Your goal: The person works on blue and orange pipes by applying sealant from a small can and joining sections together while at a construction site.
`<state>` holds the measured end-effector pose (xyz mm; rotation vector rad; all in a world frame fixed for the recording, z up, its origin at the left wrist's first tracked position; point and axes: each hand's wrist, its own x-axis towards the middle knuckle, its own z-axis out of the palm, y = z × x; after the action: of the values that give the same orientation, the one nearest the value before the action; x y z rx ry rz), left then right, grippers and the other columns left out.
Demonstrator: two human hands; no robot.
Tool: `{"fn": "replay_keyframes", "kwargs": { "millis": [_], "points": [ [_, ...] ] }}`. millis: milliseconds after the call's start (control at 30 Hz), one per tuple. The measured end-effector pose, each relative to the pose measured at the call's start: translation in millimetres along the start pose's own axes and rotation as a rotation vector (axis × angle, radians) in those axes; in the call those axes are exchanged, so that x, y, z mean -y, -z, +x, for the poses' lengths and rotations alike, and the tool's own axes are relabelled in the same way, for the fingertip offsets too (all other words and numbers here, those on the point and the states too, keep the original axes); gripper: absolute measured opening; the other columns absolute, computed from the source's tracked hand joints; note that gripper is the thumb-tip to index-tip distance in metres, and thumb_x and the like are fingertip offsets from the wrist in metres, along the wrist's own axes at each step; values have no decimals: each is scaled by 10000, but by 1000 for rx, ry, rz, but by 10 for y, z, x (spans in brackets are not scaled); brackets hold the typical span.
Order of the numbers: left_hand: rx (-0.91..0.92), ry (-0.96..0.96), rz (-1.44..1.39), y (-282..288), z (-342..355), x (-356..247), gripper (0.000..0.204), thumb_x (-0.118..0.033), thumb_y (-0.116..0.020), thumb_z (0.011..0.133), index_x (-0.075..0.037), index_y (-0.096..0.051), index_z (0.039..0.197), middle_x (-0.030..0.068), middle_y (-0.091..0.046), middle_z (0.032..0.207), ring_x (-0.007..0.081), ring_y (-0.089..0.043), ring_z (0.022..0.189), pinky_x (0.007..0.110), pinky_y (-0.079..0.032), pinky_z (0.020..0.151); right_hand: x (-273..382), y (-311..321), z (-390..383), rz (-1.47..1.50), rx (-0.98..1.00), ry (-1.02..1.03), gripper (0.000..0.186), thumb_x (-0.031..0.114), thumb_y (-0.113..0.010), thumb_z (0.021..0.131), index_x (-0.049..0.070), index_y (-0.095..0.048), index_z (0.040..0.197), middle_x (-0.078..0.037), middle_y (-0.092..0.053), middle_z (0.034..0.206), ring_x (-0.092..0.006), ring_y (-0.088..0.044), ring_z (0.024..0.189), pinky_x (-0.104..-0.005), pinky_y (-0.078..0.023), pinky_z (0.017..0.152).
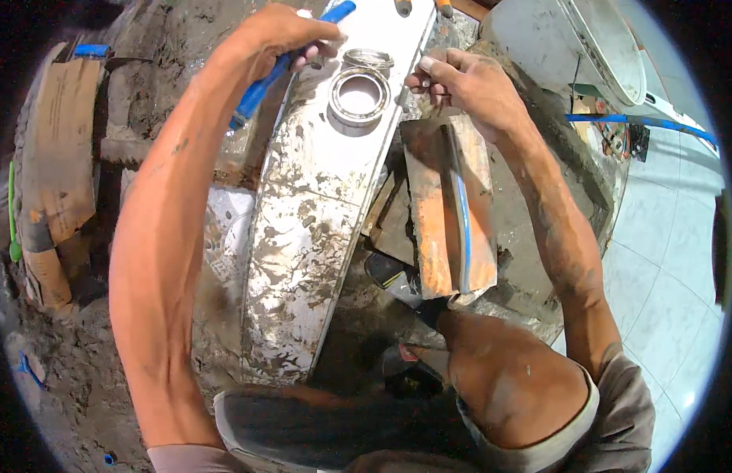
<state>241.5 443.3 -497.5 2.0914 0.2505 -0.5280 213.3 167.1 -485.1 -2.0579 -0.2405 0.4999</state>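
My left hand (303,43) grips a blue pipe (255,94) that slants above the upper left of a long white board (299,236) smeared with mud. On the board stand a round metal ring (358,118) and, just behind it, a second metal piece (368,59), partly overlapping it in this view. My right hand (446,83) is closed beside the board's right edge, right of the rings; what its fingertips hold, if anything, I cannot make out. Below this hand lies a rusty orange plank (429,236) with a blue-striped strip (464,229) along it.
A white bucket (539,43) is at the upper right, with a blue pipe (603,117) below it. Pale floor tiles (650,268) run down the right. Muddy cement surrounds torn cardboard (62,150) at left. My bent knee (512,370) is at the bottom.
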Motion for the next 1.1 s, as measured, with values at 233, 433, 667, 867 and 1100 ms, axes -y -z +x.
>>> {"fn": "replay_keyframes", "kwargs": {
  "millis": [233,433,667,867,1100],
  "points": [
    [54,116,-202,-120,-18,41,217,-217,-744,810,-33,-680,906,-2,-665,784,-7,-487,543,141,-387,407,214,-223,-137,-197,67,30,298,294,-633,919,18,-680,816,-8,-598,693,-75,-528,667,-259,-424,612],
    [36,42,-298,-184,199,135,204,-184,-768,793,-39,-674,903,-8,-670,797,-13,-490,551,117,-372,400,41,-264,-62,-296,54,192,323,312,-621,880,11,-705,961,-176,-662,744,-213,-645,689,-356,-513,696],
    [73,310,-650,-218,317,-129,175,-141,-685,860,12,-647,784,41,-563,544,80,-484,423,231,-366,345,78,-265,-109,-309,44,95,309,297,-622,865,21,-707,973,-207,-679,802,-303,-682,753,-390,-527,748],
    [32,332,-749,-58,292,-271,133,-65,-614,902,25,-611,804,20,-554,587,67,-461,409,214,-371,332,139,-297,-122,-346,17,185,306,299,-627,858,36,-714,987,-211,-688,845,-318,-692,795,-390,-529,778],
    [-211,-8,-228,-229,261,-89,266,-144,-737,802,58,-642,657,117,-615,588,171,-547,461,333,-419,422,151,-286,-133,-337,28,170,299,293,-614,870,36,-712,984,-198,-687,848,-309,-680,788,-386,-524,757]
  ]
}}
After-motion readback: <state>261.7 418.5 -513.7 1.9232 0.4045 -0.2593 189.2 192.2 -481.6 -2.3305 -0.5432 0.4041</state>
